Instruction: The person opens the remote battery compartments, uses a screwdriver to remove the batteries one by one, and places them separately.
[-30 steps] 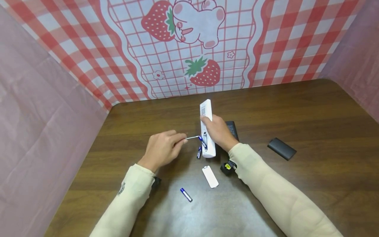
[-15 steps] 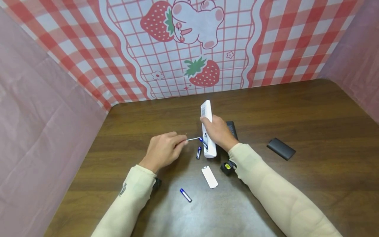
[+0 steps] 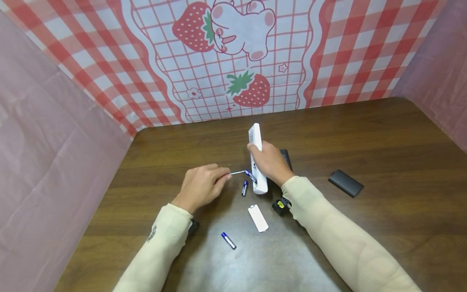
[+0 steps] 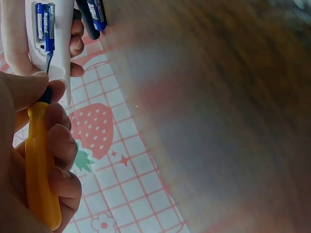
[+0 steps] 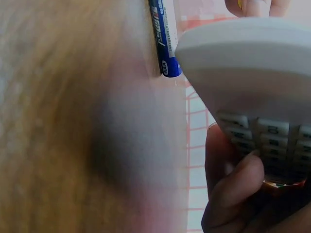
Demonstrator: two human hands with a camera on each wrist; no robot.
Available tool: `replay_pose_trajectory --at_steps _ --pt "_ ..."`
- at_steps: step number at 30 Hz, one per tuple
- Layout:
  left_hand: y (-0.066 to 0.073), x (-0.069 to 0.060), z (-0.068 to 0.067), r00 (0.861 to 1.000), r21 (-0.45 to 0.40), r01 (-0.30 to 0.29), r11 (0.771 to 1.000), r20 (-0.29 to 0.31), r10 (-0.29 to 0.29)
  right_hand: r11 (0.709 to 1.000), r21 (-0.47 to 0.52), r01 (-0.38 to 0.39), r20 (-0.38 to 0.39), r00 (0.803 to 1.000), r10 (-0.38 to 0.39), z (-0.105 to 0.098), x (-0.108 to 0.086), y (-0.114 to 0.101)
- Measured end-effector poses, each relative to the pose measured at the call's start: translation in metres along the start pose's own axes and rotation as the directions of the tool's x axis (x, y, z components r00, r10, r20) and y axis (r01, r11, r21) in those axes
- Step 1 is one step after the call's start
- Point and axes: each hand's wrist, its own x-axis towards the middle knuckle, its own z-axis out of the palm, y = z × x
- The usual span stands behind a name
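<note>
My right hand [image 3: 271, 162] grips a white remote control [image 3: 260, 184], its back turned leftward. In the right wrist view its keypad [image 5: 272, 131] faces my curled fingers. My left hand [image 3: 198, 184] holds a screwdriver by its yellow handle [image 4: 41, 165], thumb near the shaft. The thin metal tip touches the end of a blue AAA battery [image 4: 49, 29] in the remote's uncovered compartment. In the head view that battery's end sticks out of the compartment at a slant. Whether a second battery lies beside it, I cannot tell. A loose battery [image 3: 245, 188] lies just below the remote.
The white battery cover [image 3: 258, 218] lies on the wooden table, with another blue battery [image 3: 228, 240] nearer the front. A flat black object [image 3: 345, 183] rests to the right. Another dark object [image 3: 286, 157] is partly hidden behind my right hand. Patterned cloth hangs at the back.
The remote has turned and shifted slightly right, so its back shows less and the slanted battery stands out more. The left hand with the screwdriver has barely moved.
</note>
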Motion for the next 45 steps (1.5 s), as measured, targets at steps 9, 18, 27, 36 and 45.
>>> replay_pose_trajectory --at_steps 9,18,27,36,45 --pt "0.001 0.002 0.0 1.0 -0.008 -0.006 1.0 -0.006 0.006 1.0 0.0 0.012 0.009 1.0 -0.012 -0.003 0.0 0.0" --pt "0.002 0.002 0.001 1.0 -0.006 -0.012 1.0 0.002 0.012 0.998 -0.052 0.045 -0.014 0.999 -0.046 -0.007 0.0 0.001" --pt "0.003 0.002 0.0 1.0 -0.01 -0.006 1.0 0.023 0.006 0.996 -0.076 0.037 -0.002 0.999 -0.037 -0.01 -0.001 -0.001" --pt "0.004 0.003 0.0 0.999 -0.014 -0.009 1.0 0.035 0.009 0.997 -0.066 0.026 -0.002 1.0 -0.027 -0.014 0.0 0.0" --pt "0.005 0.005 0.0 1.0 -0.034 -0.001 0.999 -0.003 0.001 0.993 0.113 0.028 0.031 0.999 -0.032 -0.017 0.004 0.002"
